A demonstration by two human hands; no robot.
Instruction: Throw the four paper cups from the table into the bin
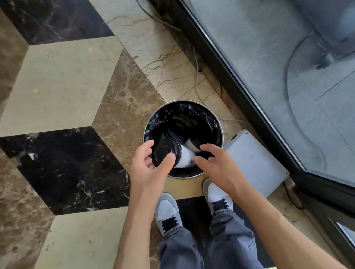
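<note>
A round metal bin [220,127] with a black liner stands on the floor just ahead of my feet. Inside it lie white paper cups with black lids: one [174,152] on its side near the front, another lid [177,128] further in, and a third cup [192,143] at the right. My left hand [151,166] hovers over the bin's front left rim, fingers spread, holding nothing. My right hand [216,163] hovers over the front right rim, fingers apart and empty too. Neither hand touches a cup.
A grey flat box [255,160] lies on the floor right of the bin. A dark window frame [232,78] with glass runs along the right. A thin cable [196,80] trails along the floor behind the bin. My two shoes [167,211] stand just before the bin.
</note>
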